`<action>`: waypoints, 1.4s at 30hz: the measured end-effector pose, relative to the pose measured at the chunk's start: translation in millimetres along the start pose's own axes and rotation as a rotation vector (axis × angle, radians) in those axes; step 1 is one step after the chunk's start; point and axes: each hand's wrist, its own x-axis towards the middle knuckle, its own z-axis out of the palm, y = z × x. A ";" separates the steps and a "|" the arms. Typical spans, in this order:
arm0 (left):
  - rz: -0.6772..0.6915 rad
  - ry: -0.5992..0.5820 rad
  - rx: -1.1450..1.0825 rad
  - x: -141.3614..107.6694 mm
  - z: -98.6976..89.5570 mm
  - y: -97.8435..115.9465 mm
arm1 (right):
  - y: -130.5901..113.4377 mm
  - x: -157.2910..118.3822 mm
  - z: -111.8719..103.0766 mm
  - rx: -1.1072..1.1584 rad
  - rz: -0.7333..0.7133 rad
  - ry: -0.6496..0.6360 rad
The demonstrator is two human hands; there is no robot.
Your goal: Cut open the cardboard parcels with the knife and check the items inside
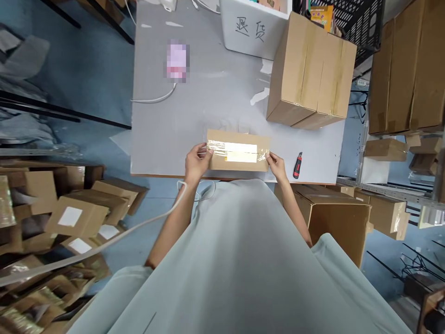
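A small brown cardboard box (239, 166) lies at the near edge of the grey table (194, 111). Clear tape runs across its top, over a white label. My left hand (197, 162) grips the box's left end, thumb on top. At the right end my right hand (277, 166) pinches the box's edge, with some fingers hidden. To the right of that hand a red and black utility knife (297, 165) rests on the table.
Two cardboard boxes (313, 74) stand at the table's back right, beside a white bin (255, 32) with writing. A blurred pink object (177, 60) with a cable lies back left. Cardboard boxes (78, 213) are piled on the floor at left; an open carton (339, 222) stands near right.
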 end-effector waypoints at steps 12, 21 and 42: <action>-0.016 -0.069 -0.126 -15.4 -0.4 -5.5 | 12.7 -12.3 -17.3 -0.116 -0.076 0.053; -0.183 -0.135 -0.040 -30.6 15.7 -24.0 | 49.0 -24.6 -8.1 -0.192 0.111 0.047; 0.285 0.025 0.062 -41.8 7.4 89.0 | 18.6 4.6 -23.5 -0.287 -0.045 0.219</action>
